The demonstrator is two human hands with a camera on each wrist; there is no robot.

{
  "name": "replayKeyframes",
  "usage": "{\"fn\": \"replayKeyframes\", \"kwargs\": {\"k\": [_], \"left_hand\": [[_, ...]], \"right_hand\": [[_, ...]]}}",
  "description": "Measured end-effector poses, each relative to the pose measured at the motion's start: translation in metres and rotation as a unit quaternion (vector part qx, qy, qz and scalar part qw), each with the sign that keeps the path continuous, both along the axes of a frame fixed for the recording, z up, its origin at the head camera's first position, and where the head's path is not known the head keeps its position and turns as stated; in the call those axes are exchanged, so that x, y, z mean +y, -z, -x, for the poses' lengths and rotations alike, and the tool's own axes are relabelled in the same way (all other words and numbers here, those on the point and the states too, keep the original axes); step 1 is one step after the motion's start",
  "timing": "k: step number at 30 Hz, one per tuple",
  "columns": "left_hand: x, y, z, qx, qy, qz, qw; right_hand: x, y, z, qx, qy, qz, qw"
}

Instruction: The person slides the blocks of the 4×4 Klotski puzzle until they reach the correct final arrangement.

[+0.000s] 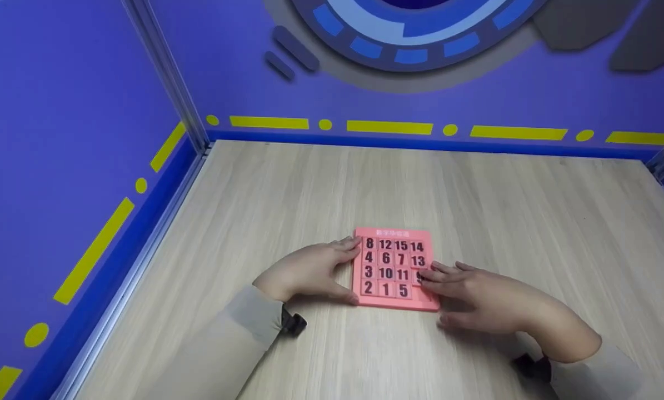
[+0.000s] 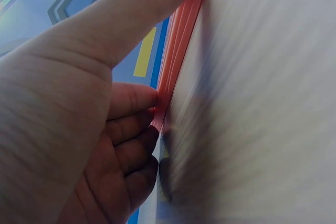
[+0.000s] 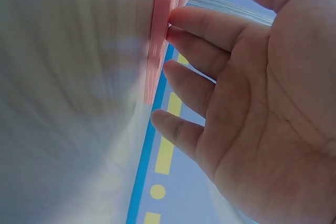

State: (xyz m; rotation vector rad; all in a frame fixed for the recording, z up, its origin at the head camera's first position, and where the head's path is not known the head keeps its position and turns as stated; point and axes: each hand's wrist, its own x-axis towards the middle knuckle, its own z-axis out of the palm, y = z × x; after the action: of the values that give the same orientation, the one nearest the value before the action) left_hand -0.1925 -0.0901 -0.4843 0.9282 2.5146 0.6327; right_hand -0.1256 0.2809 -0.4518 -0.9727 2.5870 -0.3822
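Note:
A pink sliding number puzzle point(image 1: 398, 304) lies flat on the wooden table, with black numbers on its square tiles. Its lower right slot shows bare pink, right of the tile 5 point(image 1: 403, 290). My left hand point(image 1: 312, 270) rests along the puzzle's left edge, thumb near the front corner and fingers farther back; the left wrist view shows thumb point(image 2: 142, 9) and index fingertip against the side. From the right, my right hand point(image 1: 484, 297) reaches over the edge, extended fingertips on the tile 9 point(image 1: 419, 278), partly covering it. In the right wrist view its fingers point(image 3: 205, 27) are nearly straight.
The light wooden table point(image 1: 287, 189) stretches around the puzzle. Blue panels point(image 1: 243, 89) with yellow stripes stand along its back and left sides, joined by a metal post point(image 1: 170, 72). Dark wrist straps point(image 1: 293, 322) sit at both cuffs.

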Motion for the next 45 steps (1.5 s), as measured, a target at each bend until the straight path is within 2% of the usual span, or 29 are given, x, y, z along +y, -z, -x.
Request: {"fn": "replayKeyframes", "kwargs": {"k": [14,17,20,22,24,27,31,40,45], "left_hand": [[0.0,0.0,0.0,-0.001,-0.006,0.0,1.0],[0.001,0.0,0.0,0.0,-0.005,0.001,1.0],[0.001,0.0,-0.001,0.0,-0.004,0.003,1.0],[0.0,0.0,-0.001,-0.002,-0.003,0.004,1.0],[0.0,0.0,-0.001,-0.001,-0.003,0.002,1.0],[0.001,0.0,-0.001,-0.003,-0.004,-0.001,1.0],[0.001,-0.001,-0.001,-0.009,-0.009,-0.002,0.9999],[0.001,-0.001,-0.001,-0.011,-0.009,-0.003,0.9999],[0.0,-0.001,0.0,-0.009,-0.006,-0.003,0.9999]], "right_hand": [[-0.008,-0.008,-0.009,-0.009,-0.004,-0.023,0.9997],[-0.007,-0.008,-0.008,0.003,-0.019,-0.008,0.9998],[-0.004,-0.006,-0.002,0.027,-0.031,0.036,0.9985],[-0.001,-0.003,0.003,0.04,-0.018,0.071,0.9965],[0.001,0.001,0.008,0.045,0.011,0.097,0.9942],[0.004,0.005,0.013,0.037,0.062,0.11,0.9913],[0.005,0.01,0.017,0.017,0.088,0.101,0.9908],[0.008,0.019,0.017,-0.015,0.082,0.054,0.995],[0.006,0.019,0.017,-0.012,0.074,0.046,0.9961]]}}
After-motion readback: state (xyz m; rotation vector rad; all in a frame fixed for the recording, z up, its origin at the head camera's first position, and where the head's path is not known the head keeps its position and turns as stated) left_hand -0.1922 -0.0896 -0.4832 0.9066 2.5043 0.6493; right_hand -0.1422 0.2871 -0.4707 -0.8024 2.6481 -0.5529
